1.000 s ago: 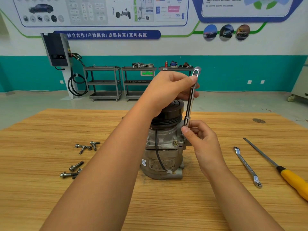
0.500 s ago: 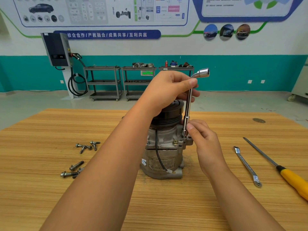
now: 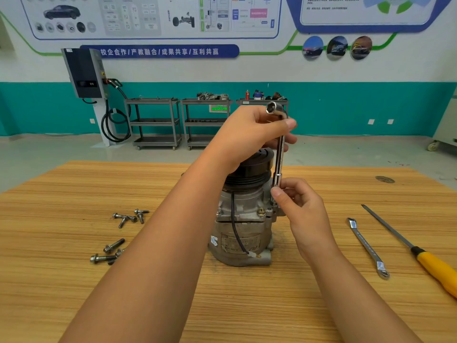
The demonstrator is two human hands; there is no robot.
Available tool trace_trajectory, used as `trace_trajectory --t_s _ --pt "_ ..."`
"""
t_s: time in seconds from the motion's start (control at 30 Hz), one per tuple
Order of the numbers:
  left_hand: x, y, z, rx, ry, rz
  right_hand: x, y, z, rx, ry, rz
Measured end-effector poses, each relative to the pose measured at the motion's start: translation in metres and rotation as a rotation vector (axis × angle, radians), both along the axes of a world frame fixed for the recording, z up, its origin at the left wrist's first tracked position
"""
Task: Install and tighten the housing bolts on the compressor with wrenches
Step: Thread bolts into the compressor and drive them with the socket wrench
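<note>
A grey compressor (image 3: 241, 233) with a black pulley on top stands upright in the middle of the wooden table. An L-shaped socket wrench (image 3: 279, 157) stands vertical at its right shoulder, lower end down on the housing flange. My left hand (image 3: 249, 137) grips the wrench's top bend, whose open socket end points toward the left. My right hand (image 3: 300, 206) pinches the lower shaft just above the flange. A brass-coloured bolt head (image 3: 261, 211) shows on the flange front. Loose bolts (image 3: 129, 216) lie on the table at the left.
More loose bolts (image 3: 108, 252) lie nearer the left front. A flat combination wrench (image 3: 367, 247) and a yellow-handled screwdriver (image 3: 430, 266) lie on the table (image 3: 74, 280) at the right. Grey trolleys (image 3: 155, 122) and a charging station stand by the far wall.
The wrench's bent top end has swung round from pointing right to pointing left, turned by my left hand. My right hand stays on the lower shaft.
</note>
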State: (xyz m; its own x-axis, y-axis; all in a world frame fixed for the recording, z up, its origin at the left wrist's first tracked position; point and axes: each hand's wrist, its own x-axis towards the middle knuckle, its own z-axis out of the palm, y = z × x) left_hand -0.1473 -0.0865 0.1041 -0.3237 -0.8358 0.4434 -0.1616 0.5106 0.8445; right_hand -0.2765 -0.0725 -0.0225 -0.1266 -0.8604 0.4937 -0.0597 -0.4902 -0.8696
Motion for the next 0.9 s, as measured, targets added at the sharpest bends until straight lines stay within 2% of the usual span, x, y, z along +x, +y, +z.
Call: trace_trajectory --t_s 0.27,0.6,0.9 --pt "-0.0024 -0.0027 -0.0014 -0.081 -0.083 0.154 0.001 0.0012 0.0002 0.031 0.021 -0.038" --pt "-0.0024 -0.0003 -0.002 -0.078 -0.101 0.166 0.0019 0.0019 0.0007 -0.014 0.032 -0.045" --pt "0.0003 -0.0006 -0.0009 -0.023 -0.096 0.079 0.0002 0.0005 0.0002 -0.035 0.027 -0.008"
